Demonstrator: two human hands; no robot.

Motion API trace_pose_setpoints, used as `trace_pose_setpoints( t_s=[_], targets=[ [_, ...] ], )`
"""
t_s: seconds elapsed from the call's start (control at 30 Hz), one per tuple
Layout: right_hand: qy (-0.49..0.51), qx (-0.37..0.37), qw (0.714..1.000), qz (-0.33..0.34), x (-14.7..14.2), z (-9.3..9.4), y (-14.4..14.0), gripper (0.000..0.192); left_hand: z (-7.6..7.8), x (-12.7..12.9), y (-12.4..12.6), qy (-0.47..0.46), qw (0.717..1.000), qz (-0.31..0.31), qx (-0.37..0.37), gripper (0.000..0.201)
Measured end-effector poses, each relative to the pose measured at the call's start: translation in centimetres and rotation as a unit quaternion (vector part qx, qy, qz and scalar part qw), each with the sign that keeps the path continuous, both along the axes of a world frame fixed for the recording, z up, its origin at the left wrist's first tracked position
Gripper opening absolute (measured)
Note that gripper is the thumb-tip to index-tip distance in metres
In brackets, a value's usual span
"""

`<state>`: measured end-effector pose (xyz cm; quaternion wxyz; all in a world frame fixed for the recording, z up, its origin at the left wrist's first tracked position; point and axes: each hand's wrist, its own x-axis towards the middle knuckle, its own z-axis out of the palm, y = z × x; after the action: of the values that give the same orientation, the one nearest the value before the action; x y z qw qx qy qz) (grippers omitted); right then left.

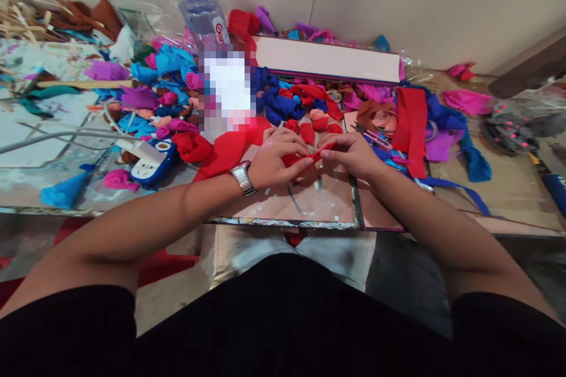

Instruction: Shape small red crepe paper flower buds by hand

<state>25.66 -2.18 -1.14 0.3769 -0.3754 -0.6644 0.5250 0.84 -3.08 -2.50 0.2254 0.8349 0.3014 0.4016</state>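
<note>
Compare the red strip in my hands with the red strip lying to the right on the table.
The red strip in the hands is narrow, folded and pinched between the left hand and right hand. The red strip on the right is wider, lies flat and untouched, and runs away from the table edge. Both are bright red, thin material.

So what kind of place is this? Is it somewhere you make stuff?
Probably a craft worktable: the left hand and right hand pinch a red fabric strip, with rolled fabric roses and colourful fabric scraps heaped behind.
</note>
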Motion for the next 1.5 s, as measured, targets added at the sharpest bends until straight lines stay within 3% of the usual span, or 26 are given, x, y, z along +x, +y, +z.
trace_pose_setpoints(
  t_s=[0.23,0.47,0.73,1.0,1.2,1.5],
  targets=[
    [-0.011,0.03,0.999,0.027,-0.34,0.0,-0.32,0.032,-0.11,0.13,-0.14,0.002,1.0,0.002,-0.006,0.028],
    [-0.018,0.032,0.999,-0.016,-0.31,0.04,-0.13,0.04,0.12,-0.07,-0.11,0.005,1.0,-0.019,-0.014,0.034],
    [-0.007,0.043,0.999,-0.007,-0.46,-0.26,-0.21,0.035,-0.12,0.11,-0.15,0.005,1.0,-0.007,0.001,0.024],
    [-0.021,0.008,1.0,0.002,-0.51,-0.49,-0.47,0.04,-0.25,0.09,0.01,0.017,1.0,0.01,0.003,0.025],
    [-0.044,0.047,0.998,0.016,-0.42,-0.44,-0.19,0.034,-0.35,0.09,0.01,0.016,1.0,-0.001,0.005,0.025],
    [-0.018,0.018,0.999,-0.029,-0.14,0.0,-0.06,0.038,-0.3,0.03,0.02,0.033,0.999,-0.015,-0.007,0.027]
  ],
)
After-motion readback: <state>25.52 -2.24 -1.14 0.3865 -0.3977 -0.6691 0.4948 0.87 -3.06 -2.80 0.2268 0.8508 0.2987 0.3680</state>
